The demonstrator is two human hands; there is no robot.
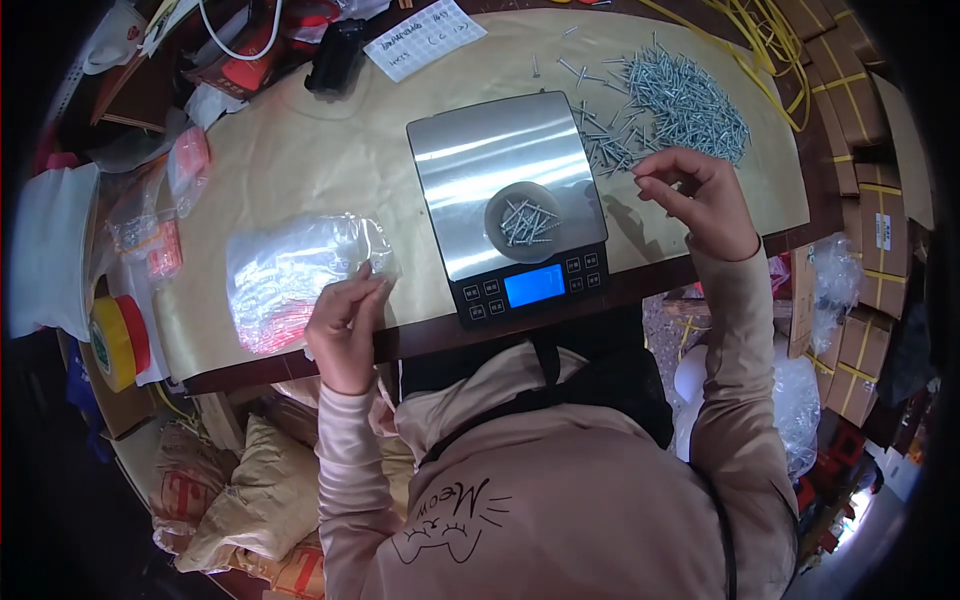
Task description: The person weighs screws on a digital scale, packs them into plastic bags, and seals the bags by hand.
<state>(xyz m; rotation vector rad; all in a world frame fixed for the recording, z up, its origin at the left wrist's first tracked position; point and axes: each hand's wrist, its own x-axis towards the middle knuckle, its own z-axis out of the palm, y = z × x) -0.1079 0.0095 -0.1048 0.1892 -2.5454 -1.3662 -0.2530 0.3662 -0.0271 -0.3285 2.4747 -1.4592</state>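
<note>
A digital scale [500, 150] with a steel top and a lit blue display stands at the middle of the table. On its plate sits a small round dish [495, 225] holding several screws [527, 222]. My right hand [700, 195] is right of the scale, thumb and forefinger pinched at the near edge of a large pile of silvery screws [680, 105]; what lies between the fingertips is too small to tell. My left hand [348, 325] has its fingers pinched at the right edge of a stack of clear plastic bags [295, 270] with red edges.
A handwritten label sheet [425, 40] and a black object [335, 58] lie at the back. Yellow and red tape rolls [115, 345] and small bags [165, 250] are at the left. Cardboard boxes [880, 240] line the right side, and yellow strapping [770, 60] lies at the back right.
</note>
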